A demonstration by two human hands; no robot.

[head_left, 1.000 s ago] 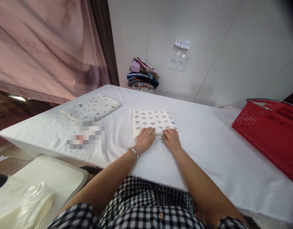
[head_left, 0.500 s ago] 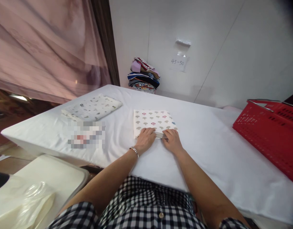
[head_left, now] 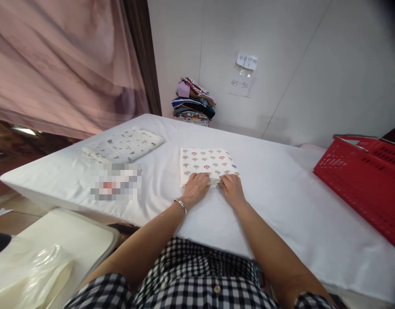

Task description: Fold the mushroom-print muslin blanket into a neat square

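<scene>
A folded white cloth with grey, red and blue mushroom prints (head_left: 207,162) lies flat in the middle of the white-covered table (head_left: 281,201). Both my hands are at its near edge, where several folded layers show. My left hand (head_left: 197,189) grips that edge left of centre, fingers on top and the thumb side against the layers. A short way to the right, my right hand (head_left: 232,189) holds the same edge in like manner. The undersides of both hands are hidden.
Another folded cloth with small leaf-like prints (head_left: 129,143) lies at the left, behind a blurred-out item (head_left: 116,182). A red basket (head_left: 364,184) stands at the right. Stacked clothes (head_left: 194,103) sit by the wall. Clear plastic (head_left: 46,274) lies on a cream surface (head_left: 84,227) at lower left.
My hands stay at the cloth's near edge with hardly any movement. The layers between them look slightly more pressed together.
</scene>
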